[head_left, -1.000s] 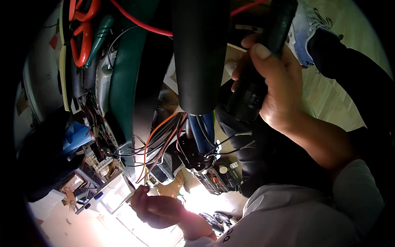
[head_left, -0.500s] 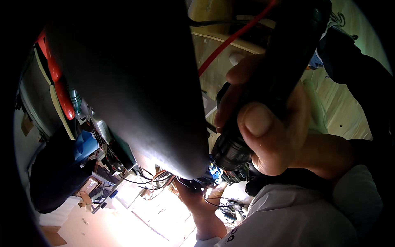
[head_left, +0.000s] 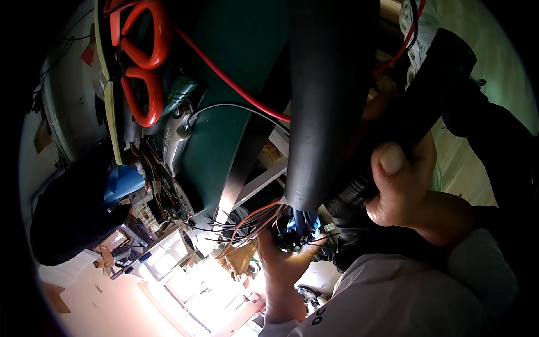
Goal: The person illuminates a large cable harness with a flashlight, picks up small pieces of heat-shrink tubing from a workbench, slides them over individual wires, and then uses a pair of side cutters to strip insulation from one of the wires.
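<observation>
In my right hand (head_left: 401,177) is a long black cylindrical tool with a ribbed collar (head_left: 351,196), resembling a flashlight; the thumb presses along its side. Low in the middle, my left hand (head_left: 283,261) closes round a blue part with thin wires (head_left: 303,223), its thumb and fingers on either side. Directly above that part stands a thick black tube (head_left: 317,112), its lower end close to the blue part; whether they are joined I cannot tell. Brown and black wires (head_left: 255,222) fan out leftward from beside my left hand.
Red-handled scissors (head_left: 149,95) and a grey metal tool (head_left: 177,137) sit at upper left, beside a dark green panel (head_left: 224,73). A red cable (head_left: 230,84) crosses behind the tube. Blue material (head_left: 122,182) lies left. Strong glare covers the white surface (head_left: 191,297) below.
The black tube has shifted right and looks narrower, uncovering the scissors and green panel. My right hand has moved right with the black tool. My left hand still holds the blue part.
</observation>
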Motion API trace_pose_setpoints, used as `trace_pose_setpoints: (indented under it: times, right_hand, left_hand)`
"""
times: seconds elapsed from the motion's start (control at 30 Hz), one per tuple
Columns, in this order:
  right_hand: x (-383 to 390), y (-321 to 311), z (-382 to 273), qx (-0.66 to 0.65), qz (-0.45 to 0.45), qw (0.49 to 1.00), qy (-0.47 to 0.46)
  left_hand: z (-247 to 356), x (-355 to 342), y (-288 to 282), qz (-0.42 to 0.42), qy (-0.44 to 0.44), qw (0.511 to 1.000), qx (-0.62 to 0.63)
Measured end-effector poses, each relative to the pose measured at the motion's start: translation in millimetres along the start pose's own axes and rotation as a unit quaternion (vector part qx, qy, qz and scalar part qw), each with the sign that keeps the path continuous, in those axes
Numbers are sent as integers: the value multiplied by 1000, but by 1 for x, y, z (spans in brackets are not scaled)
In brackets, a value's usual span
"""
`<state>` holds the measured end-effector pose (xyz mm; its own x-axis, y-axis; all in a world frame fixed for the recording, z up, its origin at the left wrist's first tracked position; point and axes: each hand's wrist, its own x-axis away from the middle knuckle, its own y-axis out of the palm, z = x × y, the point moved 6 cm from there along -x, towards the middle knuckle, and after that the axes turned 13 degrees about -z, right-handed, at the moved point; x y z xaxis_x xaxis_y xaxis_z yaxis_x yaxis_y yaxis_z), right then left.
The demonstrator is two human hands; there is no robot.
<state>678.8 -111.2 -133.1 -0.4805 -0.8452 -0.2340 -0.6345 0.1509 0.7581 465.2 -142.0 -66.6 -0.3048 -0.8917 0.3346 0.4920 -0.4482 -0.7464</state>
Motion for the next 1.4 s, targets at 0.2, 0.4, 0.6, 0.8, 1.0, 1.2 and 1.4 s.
trace_pose_setpoints:
  times: [0.2, 0.4, 0.6, 0.8, 1.0, 1.2, 1.4]
  right_hand:
    - [-2, -4, 2, 39, -6, 999, -9]
    - [1, -3, 0, 20, -47, 999, -9]
    - [4, -8, -15, -49, -171, 984, -4]
    - [9, 9, -24, -97, -180, 979, -13]
    - [3, 4, -29, -75, -201, 976, -33]
    - [2, -6, -33, -13, -216, 976, -15]
    - [3, -16, -26, 39, -156, 987, -14]
  left_hand:
    - [-5, -2, 6, -21, 5, 998, 64]
    - [-12, 4, 8, -11, -6, 997, 80]
    - [-9, 1, 5, -11, 33, 994, 101]
    - [-10, 4, 7, -6, 19, 979, 201]
    - [-11, 1, 7, -17, 27, 985, 171]
    - [-12, 4, 7, 34, 75, 979, 188]
    - [-14, 5, 10, 10, 32, 976, 217]
